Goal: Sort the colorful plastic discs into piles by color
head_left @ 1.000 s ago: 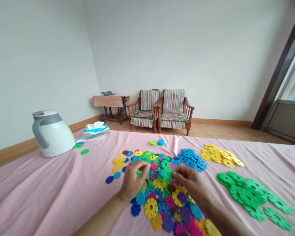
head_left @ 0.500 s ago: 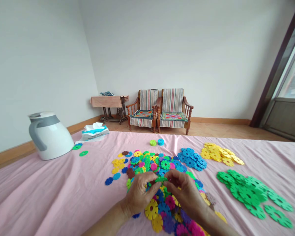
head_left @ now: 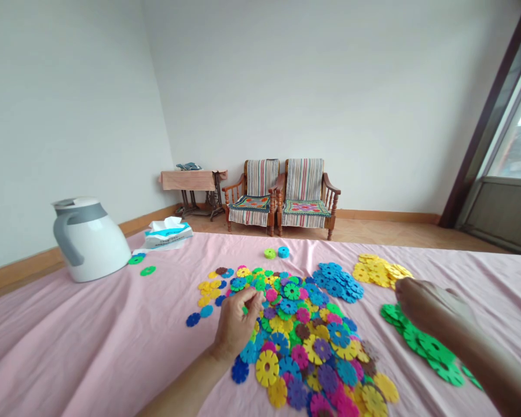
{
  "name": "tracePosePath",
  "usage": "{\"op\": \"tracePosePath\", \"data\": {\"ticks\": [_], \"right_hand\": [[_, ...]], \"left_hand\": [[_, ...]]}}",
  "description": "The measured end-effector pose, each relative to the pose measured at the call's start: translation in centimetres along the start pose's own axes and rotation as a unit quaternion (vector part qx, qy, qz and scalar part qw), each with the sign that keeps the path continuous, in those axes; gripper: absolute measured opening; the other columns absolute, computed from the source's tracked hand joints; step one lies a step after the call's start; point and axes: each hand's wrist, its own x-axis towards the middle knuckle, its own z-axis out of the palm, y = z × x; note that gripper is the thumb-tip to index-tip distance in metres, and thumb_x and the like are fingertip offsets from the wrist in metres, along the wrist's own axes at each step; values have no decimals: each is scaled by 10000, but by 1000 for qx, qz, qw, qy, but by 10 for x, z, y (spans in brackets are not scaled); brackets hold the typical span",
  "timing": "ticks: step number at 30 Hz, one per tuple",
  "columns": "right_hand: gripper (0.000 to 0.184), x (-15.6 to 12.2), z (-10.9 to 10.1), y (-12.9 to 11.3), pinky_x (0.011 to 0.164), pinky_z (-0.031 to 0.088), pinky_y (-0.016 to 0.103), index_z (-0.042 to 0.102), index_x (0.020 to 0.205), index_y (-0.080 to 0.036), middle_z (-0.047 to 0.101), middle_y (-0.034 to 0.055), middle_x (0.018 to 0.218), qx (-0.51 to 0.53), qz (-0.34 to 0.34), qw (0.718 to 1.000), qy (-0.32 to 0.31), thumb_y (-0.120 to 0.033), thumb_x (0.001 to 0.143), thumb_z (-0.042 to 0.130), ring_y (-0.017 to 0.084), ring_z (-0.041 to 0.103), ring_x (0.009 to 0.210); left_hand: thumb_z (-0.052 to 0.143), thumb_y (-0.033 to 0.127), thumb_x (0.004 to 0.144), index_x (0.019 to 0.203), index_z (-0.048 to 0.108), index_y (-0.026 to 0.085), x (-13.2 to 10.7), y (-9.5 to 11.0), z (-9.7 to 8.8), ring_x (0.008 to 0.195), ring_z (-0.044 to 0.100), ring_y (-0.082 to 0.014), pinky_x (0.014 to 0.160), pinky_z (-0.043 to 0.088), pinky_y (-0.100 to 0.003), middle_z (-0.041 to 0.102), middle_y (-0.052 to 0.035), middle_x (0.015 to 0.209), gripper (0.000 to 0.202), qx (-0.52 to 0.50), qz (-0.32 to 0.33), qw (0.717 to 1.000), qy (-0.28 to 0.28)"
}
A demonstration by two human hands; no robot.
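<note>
A heap of mixed-colour plastic snowflake discs (head_left: 301, 333) lies on the pink cloth (head_left: 91, 347). My left hand (head_left: 237, 321) rests at the heap's left edge, fingers pinched on a green disc. My right hand (head_left: 429, 307) reaches over the pile of green discs (head_left: 434, 350) at the right; it is motion-blurred and its fingers are not clear. Behind it lie a pile of blue discs (head_left: 336, 284) and a pile of yellow discs (head_left: 380, 272).
A white kettle (head_left: 89, 237) stands at the left, with a tissue pack (head_left: 168, 231) behind it. Loose discs (head_left: 141, 265) lie near the kettle, and two more discs (head_left: 276, 252) lie at the far middle. Two wooden armchairs (head_left: 282, 197) and a small table (head_left: 193, 179) stand by the wall.
Both hands were together over the heap on a green disc. My right hand has swung right over the green pile. My left hand stayed at the heap, slightly further forward.
</note>
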Motion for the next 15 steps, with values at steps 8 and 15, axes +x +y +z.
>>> {"op": "tracePosePath", "data": {"ticks": [8, 15], "right_hand": [[269, 0, 1, -30, 586, 334, 344, 608, 611, -199, 671, 122, 677, 67, -55, 995, 47, -154, 821, 446, 251, 618, 669], [293, -14, 19, -133, 813, 408, 307, 667, 1022, -201, 680, 75, 1001, 174, -281, 944, 17, -120, 855, 441, 218, 576, 963]], "left_hand": [[501, 347, 904, 683, 640, 167, 1, -4, 0, 513, 604, -147, 518, 455, -212, 643, -5, 569, 317, 17, 0, 1000, 11], [517, 356, 888, 701, 652, 173, 3, -6, -1, 499, 612, -151, 518, 467, -218, 658, 0, 572, 295, -2, -15, 1000, 21]]}}
